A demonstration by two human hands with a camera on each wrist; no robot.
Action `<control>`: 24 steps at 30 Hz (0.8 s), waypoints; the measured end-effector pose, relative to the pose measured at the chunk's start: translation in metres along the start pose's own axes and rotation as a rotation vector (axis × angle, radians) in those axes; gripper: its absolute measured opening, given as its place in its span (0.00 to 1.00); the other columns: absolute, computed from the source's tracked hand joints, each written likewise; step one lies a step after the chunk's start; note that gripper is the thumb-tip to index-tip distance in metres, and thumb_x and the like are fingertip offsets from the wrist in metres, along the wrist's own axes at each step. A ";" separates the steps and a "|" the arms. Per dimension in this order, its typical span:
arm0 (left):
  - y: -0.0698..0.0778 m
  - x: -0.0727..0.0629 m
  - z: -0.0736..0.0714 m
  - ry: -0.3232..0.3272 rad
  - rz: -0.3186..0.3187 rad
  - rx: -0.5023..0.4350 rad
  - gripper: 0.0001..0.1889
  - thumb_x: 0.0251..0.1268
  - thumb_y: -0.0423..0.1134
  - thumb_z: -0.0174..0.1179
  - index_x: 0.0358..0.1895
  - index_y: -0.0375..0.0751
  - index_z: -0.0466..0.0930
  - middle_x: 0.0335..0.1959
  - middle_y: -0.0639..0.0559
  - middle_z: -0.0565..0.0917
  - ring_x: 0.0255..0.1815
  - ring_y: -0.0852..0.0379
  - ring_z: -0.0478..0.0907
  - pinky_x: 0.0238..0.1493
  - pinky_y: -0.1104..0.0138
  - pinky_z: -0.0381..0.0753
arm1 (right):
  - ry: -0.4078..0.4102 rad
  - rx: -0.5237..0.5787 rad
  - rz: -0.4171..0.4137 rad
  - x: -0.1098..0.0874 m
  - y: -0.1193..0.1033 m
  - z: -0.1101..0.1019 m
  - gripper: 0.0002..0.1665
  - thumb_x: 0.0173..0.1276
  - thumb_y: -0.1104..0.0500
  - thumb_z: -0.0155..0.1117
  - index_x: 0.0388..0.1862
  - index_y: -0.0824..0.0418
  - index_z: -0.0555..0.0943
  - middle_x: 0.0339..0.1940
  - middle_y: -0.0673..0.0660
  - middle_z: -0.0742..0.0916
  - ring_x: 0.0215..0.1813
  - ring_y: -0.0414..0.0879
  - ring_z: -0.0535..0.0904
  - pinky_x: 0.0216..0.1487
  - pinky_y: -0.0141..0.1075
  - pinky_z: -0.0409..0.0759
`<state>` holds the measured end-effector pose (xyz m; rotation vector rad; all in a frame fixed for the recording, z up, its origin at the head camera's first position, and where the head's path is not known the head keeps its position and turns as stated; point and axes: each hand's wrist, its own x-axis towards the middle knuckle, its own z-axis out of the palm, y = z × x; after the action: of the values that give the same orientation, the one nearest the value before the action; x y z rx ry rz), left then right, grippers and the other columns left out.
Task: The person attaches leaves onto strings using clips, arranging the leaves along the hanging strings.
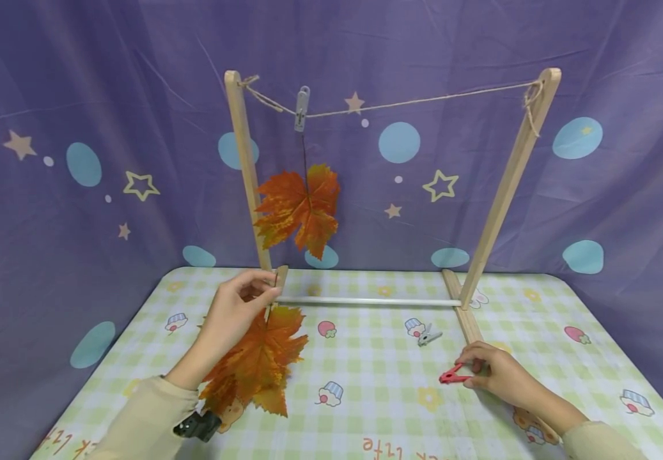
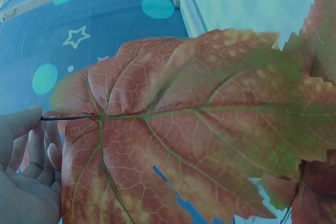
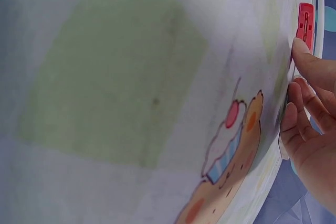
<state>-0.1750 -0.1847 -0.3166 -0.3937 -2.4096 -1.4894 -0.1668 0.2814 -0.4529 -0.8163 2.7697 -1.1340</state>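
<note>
My left hand (image 1: 241, 303) pinches the thin dark stem of an orange maple leaf (image 1: 268, 348), which hangs down from the fingers. In the left wrist view this leaf (image 2: 173, 114) spreads across most of the picture, veins showing. Below it lies part of another orange leaf (image 1: 222, 391). Low over the table's right side, my right hand (image 1: 495, 370) holds a red clothespin (image 1: 452, 375) by its handle ends between thumb and fingers. The right wrist view shows the red clothespin (image 3: 305, 24) past the thumb tip. A grey clothespin (image 1: 429, 335) lies on the table nearby.
A wooden frame with a left post (image 1: 245, 147) and right post (image 1: 506, 191) stands behind the hands, a twine line (image 1: 423, 100) tied between them. One leaf (image 1: 302, 207) hangs there from a grey clothespin (image 1: 302, 110). A white rod (image 1: 366, 301) joins the frame's feet.
</note>
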 end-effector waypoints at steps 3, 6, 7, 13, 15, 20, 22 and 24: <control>0.001 0.001 0.004 0.000 0.011 -0.005 0.11 0.68 0.36 0.65 0.50 0.38 0.84 0.36 0.47 0.84 0.35 0.54 0.80 0.36 0.69 0.76 | 0.003 0.004 0.000 0.000 -0.001 0.000 0.18 0.56 0.65 0.76 0.47 0.63 0.83 0.51 0.63 0.81 0.37 0.39 0.74 0.35 0.31 0.78; 0.001 0.001 0.007 0.000 0.009 -0.005 0.11 0.68 0.36 0.64 0.50 0.39 0.84 0.37 0.47 0.84 0.36 0.54 0.80 0.37 0.69 0.76 | 0.008 0.001 -0.001 0.000 -0.001 0.000 0.18 0.56 0.64 0.76 0.46 0.63 0.83 0.51 0.63 0.81 0.37 0.39 0.75 0.35 0.31 0.78; 0.001 0.002 0.008 -0.002 0.006 -0.007 0.10 0.68 0.36 0.64 0.50 0.40 0.84 0.37 0.47 0.84 0.36 0.54 0.80 0.37 0.68 0.76 | 0.007 0.000 -0.003 0.000 -0.001 0.000 0.18 0.56 0.64 0.76 0.46 0.63 0.83 0.51 0.64 0.81 0.37 0.39 0.75 0.35 0.32 0.78; 0.003 0.005 0.014 -0.011 0.019 -0.037 0.10 0.68 0.37 0.64 0.50 0.43 0.84 0.39 0.48 0.84 0.36 0.52 0.80 0.36 0.67 0.76 | 0.000 0.011 0.018 0.000 -0.001 0.000 0.18 0.57 0.63 0.76 0.47 0.63 0.83 0.52 0.63 0.80 0.38 0.37 0.73 0.35 0.31 0.77; 0.005 0.006 0.016 -0.008 0.029 -0.045 0.10 0.68 0.37 0.64 0.50 0.44 0.84 0.38 0.49 0.84 0.35 0.52 0.80 0.34 0.67 0.75 | -0.004 0.011 0.025 0.000 0.000 0.000 0.18 0.57 0.63 0.76 0.47 0.63 0.83 0.52 0.63 0.80 0.38 0.37 0.73 0.35 0.31 0.77; 0.008 0.007 0.023 -0.007 0.050 -0.065 0.09 0.68 0.37 0.65 0.49 0.45 0.84 0.34 0.49 0.83 0.29 0.52 0.76 0.30 0.67 0.73 | -0.007 -0.001 0.026 0.000 0.000 0.000 0.18 0.56 0.64 0.76 0.47 0.64 0.84 0.52 0.63 0.81 0.38 0.37 0.74 0.35 0.32 0.77; 0.008 0.008 0.025 -0.008 0.053 -0.071 0.09 0.68 0.37 0.65 0.49 0.45 0.84 0.34 0.49 0.83 0.29 0.52 0.76 0.30 0.67 0.73 | -0.010 0.000 0.031 0.000 -0.001 0.000 0.18 0.56 0.65 0.76 0.47 0.64 0.84 0.52 0.64 0.81 0.37 0.38 0.74 0.34 0.32 0.77; 0.009 0.009 0.028 -0.010 0.052 -0.078 0.09 0.67 0.37 0.65 0.49 0.44 0.84 0.34 0.48 0.83 0.29 0.52 0.76 0.31 0.67 0.73 | -0.014 0.003 0.036 0.000 -0.001 0.001 0.19 0.56 0.65 0.76 0.47 0.64 0.84 0.52 0.64 0.80 0.37 0.38 0.74 0.34 0.32 0.77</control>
<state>-0.1825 -0.1552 -0.3182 -0.4781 -2.3355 -1.5654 -0.1661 0.2806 -0.4527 -0.7677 2.7590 -1.1209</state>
